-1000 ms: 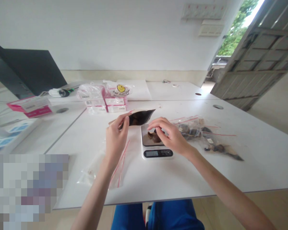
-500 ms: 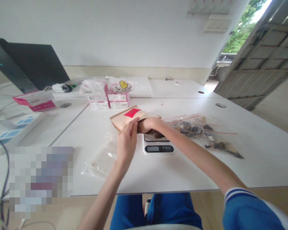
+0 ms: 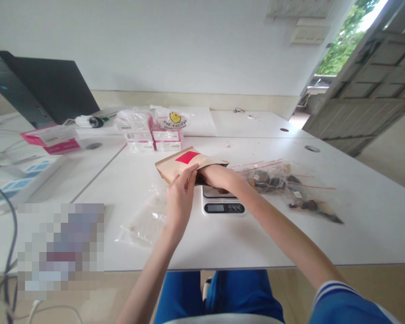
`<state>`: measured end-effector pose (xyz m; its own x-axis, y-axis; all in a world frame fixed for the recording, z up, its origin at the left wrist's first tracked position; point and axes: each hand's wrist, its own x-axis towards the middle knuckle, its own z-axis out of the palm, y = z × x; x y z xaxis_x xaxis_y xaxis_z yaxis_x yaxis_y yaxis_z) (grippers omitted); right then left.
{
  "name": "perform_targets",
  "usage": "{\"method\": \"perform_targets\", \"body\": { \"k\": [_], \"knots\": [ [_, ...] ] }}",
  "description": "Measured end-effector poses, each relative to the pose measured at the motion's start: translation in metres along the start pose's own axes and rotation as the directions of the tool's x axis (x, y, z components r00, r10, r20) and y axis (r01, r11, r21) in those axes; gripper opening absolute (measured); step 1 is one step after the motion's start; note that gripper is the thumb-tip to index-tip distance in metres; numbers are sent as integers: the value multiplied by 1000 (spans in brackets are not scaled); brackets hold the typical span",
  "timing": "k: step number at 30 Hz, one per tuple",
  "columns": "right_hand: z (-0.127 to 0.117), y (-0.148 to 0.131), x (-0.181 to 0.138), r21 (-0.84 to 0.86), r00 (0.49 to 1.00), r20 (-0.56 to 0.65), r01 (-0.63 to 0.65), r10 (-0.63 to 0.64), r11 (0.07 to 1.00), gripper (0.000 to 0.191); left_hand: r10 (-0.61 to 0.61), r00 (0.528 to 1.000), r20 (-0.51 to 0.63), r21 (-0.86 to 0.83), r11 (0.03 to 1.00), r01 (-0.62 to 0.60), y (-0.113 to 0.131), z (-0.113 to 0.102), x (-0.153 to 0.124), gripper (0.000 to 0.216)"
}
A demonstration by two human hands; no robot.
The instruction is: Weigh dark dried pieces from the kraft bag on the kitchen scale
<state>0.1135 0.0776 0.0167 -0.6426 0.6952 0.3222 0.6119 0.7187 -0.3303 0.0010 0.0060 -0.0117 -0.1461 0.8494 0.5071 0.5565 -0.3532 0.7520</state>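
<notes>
A brown paper bag (image 3: 170, 168) with a red label (image 3: 187, 157) lies tilted on its side, its mouth turned toward the right. My left hand (image 3: 183, 191) pinches the near edge of that mouth. Inside the opening is my right hand (image 3: 212, 174); its fingers are hidden by the bag, so their shape and anything in them cannot be seen. Below the wrist stands a white digital kitchen scale (image 3: 205, 198), its display facing me. A dark brown piece (image 3: 222, 191) shows on the scale's plate, partly covered by my forearm.
Zip bags with dark dried pieces (image 3: 268, 180) lie right of the scale. An empty clear plastic bag (image 3: 145, 225) is at the left. Pink-and-white boxes (image 3: 168, 140) stand behind, with a black computer case (image 3: 54, 85) at far left. A blurred-out patch (image 3: 64, 243) covers the front left.
My right hand has pushed deeper into the paper bag, and less of the dark piece shows under it. My left hand keeps its hold. The view has shifted slightly.
</notes>
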Motion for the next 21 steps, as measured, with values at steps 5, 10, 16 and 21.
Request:
{"method": "perform_targets", "body": {
  "k": [5, 10, 16, 21],
  "knots": [
    [-10, -10, -24, -79, 997, 40, 70, -67, 994, 37, -38, 999, 11, -15, 999, 39, 2, -3, 5, 29],
    [-15, -12, -35, -163, 993, -62, 92, -103, 982, 35, -14, 1000, -21, -9, 1000, 14, 0, -8, 15, 29],
    [-32, -10, -52, 58, 946, -312, 110, -87, 992, 28, -5, 1000, -14, -19, 1000, 5, 0, -13, 24, 30],
    [-47, -5, -79, 282, 920, -386, 51, 64, 958, 24, 2, 1000, 2, -30, 1000, -1, 1, -18, 34, 32]
  ]
}}
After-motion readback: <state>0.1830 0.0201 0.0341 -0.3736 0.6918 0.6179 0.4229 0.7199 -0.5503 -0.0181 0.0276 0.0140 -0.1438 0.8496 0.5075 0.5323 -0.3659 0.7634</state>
